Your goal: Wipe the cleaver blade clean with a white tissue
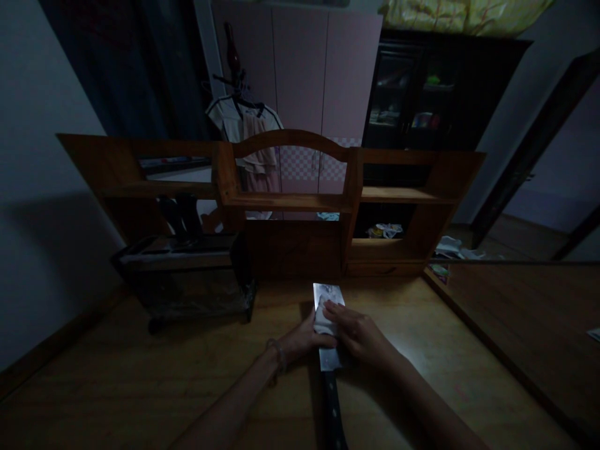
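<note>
A cleaver lies flat on the wooden desk, its shiny blade pointing away from me and its dark handle pointing toward me. My left hand is closed on the blade's left edge, with the thumb on top. My right hand reaches over from the right. Its fingers are pressed together on a small whitish piece, cloth or paper, which lies on the middle of the blade. A bracelet circles my left wrist.
A wooden shelf unit stands along the back of the desk. A dark glass-sided box sits at its left, close to the cleaver's tip. A second desk surface adjoins on the right. The room is dim, with a white wall at the left.
</note>
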A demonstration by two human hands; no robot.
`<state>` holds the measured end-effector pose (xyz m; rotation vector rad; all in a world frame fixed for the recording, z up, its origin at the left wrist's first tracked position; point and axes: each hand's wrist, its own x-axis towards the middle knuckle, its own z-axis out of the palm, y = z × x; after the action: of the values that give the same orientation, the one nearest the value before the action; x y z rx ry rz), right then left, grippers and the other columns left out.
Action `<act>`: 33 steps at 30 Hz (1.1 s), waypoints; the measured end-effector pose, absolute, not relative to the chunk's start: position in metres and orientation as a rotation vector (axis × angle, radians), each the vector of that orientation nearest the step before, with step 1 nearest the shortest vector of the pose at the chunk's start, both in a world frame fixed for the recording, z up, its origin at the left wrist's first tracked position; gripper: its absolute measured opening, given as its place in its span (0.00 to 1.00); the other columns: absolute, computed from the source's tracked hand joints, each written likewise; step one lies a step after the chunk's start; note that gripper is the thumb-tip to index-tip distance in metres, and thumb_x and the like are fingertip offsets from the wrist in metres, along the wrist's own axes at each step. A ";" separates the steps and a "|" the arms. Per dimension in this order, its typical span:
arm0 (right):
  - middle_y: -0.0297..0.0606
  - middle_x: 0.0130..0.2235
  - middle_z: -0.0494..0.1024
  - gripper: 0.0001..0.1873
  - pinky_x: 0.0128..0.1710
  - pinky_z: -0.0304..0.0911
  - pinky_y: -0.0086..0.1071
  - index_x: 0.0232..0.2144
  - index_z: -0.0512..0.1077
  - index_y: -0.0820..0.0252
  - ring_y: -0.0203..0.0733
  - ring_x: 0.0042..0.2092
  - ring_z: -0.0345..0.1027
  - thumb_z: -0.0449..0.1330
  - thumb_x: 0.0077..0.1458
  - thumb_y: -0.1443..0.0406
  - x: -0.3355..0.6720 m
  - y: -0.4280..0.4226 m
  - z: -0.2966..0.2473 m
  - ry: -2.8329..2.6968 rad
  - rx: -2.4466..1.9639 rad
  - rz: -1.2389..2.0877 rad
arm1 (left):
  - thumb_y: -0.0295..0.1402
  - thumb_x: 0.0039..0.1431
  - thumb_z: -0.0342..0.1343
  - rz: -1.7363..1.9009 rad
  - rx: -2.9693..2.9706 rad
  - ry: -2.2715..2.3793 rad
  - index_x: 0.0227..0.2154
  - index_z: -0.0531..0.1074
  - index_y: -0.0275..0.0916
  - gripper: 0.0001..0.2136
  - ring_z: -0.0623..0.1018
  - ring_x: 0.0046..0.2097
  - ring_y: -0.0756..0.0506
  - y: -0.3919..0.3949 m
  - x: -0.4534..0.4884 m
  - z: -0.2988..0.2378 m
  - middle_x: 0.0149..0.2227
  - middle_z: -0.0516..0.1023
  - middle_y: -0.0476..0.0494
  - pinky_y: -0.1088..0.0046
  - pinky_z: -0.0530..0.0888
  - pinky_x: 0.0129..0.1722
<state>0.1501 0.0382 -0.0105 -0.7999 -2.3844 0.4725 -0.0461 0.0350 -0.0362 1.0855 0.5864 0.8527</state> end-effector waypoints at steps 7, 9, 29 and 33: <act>0.41 0.66 0.57 0.32 0.64 0.53 0.47 0.64 0.58 0.55 0.45 0.66 0.50 0.51 0.58 0.74 0.148 0.053 -0.024 -2.295 -0.938 0.443 | 0.24 0.44 0.68 0.882 1.098 0.574 0.61 0.59 0.42 0.40 0.74 0.52 0.39 0.035 -0.046 -0.038 0.51 0.74 0.37 0.59 0.67 0.54; 0.43 0.65 0.60 0.30 0.64 0.54 0.46 0.63 0.60 0.57 0.46 0.65 0.53 0.50 0.58 0.74 0.152 0.059 -0.031 -2.256 -1.020 0.412 | 0.24 0.43 0.68 0.873 1.095 0.578 0.62 0.57 0.43 0.42 0.74 0.52 0.38 0.035 -0.046 -0.037 0.52 0.73 0.37 0.57 0.67 0.54; 0.48 0.57 0.71 0.24 0.55 0.66 0.46 0.55 0.70 0.58 0.52 0.56 0.69 0.55 0.55 0.71 0.141 0.040 -0.025 -2.186 -1.320 0.046 | 0.23 0.43 0.68 0.900 1.181 0.562 0.60 0.61 0.42 0.39 0.69 0.57 0.37 0.035 -0.046 -0.033 0.56 0.70 0.38 0.59 0.65 0.56; 0.45 0.61 0.67 0.28 0.60 0.60 0.44 0.58 0.67 0.58 0.48 0.61 0.62 0.54 0.55 0.72 0.139 0.034 -0.019 -2.294 -1.089 0.139 | 0.23 0.43 0.67 0.889 1.157 0.567 0.56 0.64 0.40 0.35 0.73 0.52 0.39 0.035 -0.045 -0.035 0.51 0.74 0.39 0.61 0.67 0.53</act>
<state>0.1392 0.0345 -0.0187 -1.0888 -2.2940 0.1391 -0.0450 0.0349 -0.0348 1.1572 0.5665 0.8893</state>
